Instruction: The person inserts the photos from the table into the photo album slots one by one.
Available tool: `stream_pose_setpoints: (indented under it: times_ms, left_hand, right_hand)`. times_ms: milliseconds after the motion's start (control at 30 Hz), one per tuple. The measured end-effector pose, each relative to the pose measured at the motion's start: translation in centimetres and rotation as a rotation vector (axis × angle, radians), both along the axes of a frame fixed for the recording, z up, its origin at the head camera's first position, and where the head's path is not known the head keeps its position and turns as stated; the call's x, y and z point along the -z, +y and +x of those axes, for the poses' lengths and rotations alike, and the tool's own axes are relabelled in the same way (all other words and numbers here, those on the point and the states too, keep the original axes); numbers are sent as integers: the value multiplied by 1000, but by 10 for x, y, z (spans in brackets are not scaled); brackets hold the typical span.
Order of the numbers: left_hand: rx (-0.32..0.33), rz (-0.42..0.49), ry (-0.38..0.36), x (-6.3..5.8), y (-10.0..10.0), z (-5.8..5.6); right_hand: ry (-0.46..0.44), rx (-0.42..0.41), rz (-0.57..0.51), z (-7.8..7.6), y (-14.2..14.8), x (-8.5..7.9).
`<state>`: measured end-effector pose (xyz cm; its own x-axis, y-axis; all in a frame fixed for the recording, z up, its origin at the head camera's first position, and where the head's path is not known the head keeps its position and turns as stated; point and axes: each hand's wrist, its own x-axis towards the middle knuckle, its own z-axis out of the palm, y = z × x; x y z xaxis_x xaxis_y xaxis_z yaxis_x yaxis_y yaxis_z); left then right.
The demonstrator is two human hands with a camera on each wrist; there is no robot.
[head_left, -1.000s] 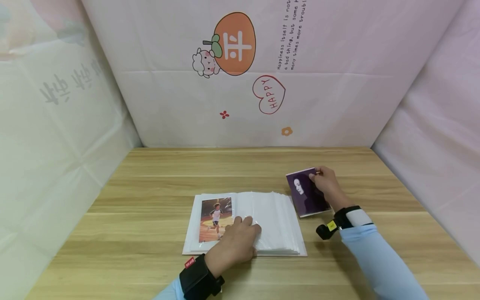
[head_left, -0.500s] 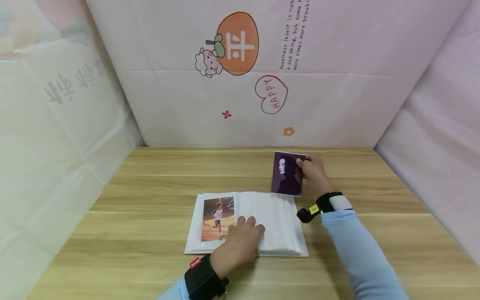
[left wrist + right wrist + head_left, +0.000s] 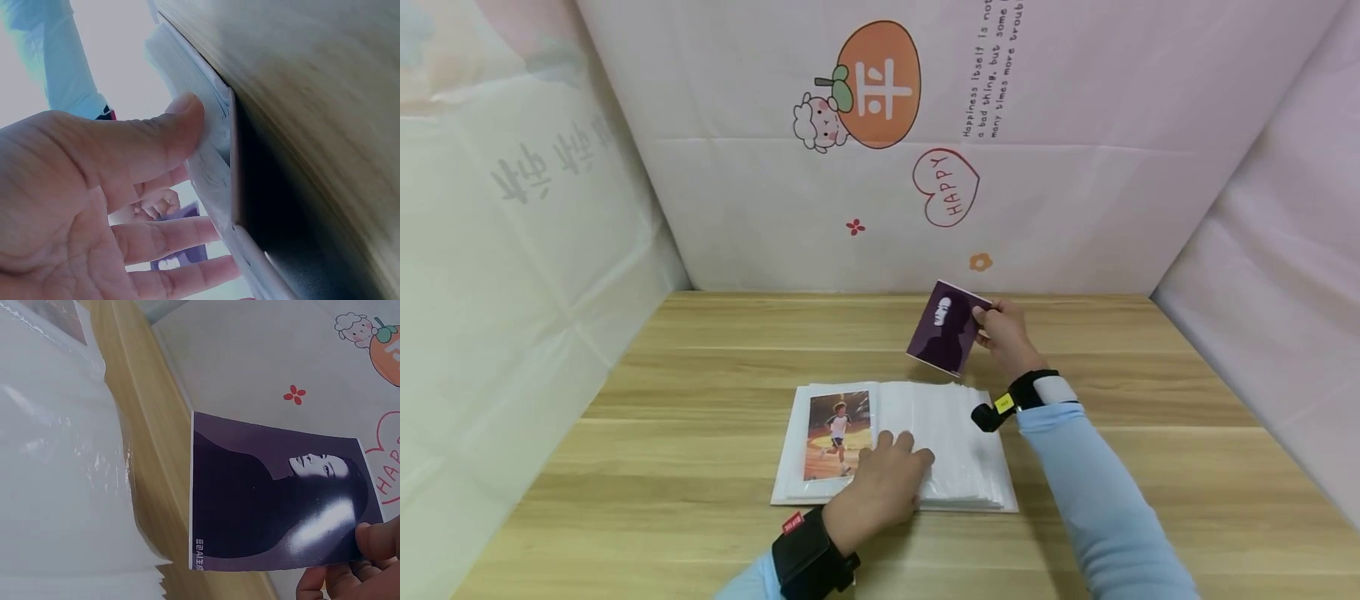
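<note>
A photo album [image 3: 951,450] lies spread on the table, with a picture of a running child [image 3: 837,435] in its left page and a blank white sleeve on the right. My left hand [image 3: 883,483] rests over its middle, fingers on the pages; in the left wrist view the thumb [image 3: 185,122] touches the page edges at the album's near side. Beyond the album's far edge, my right hand [image 3: 1006,337] pinches a dark purple portrait photo [image 3: 946,329] by its upper right corner, tilted and off the table. The right wrist view shows the thumb [image 3: 378,540] over the photo's face.
The wooden table [image 3: 662,433] extends to both sides of the album. A white printed cloth [image 3: 760,217] stands behind it, and more white cloth closes off the left and right sides.
My right hand has carried the portrait photo left and away from me, from beside the album to beyond its far edge, changing its tilt. My left hand has stayed on the album.
</note>
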<state>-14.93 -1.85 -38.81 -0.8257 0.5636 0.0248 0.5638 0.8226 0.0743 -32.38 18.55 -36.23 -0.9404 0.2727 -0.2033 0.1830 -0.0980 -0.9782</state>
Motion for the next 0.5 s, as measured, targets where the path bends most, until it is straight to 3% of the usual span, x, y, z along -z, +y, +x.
stream_pose_setpoints:
  times_ms: [500]
  left_hand:
    - [7,-7,-10,1,0,-1]
  right_hand:
    - [-34,-31,-118,-5,-31,19]
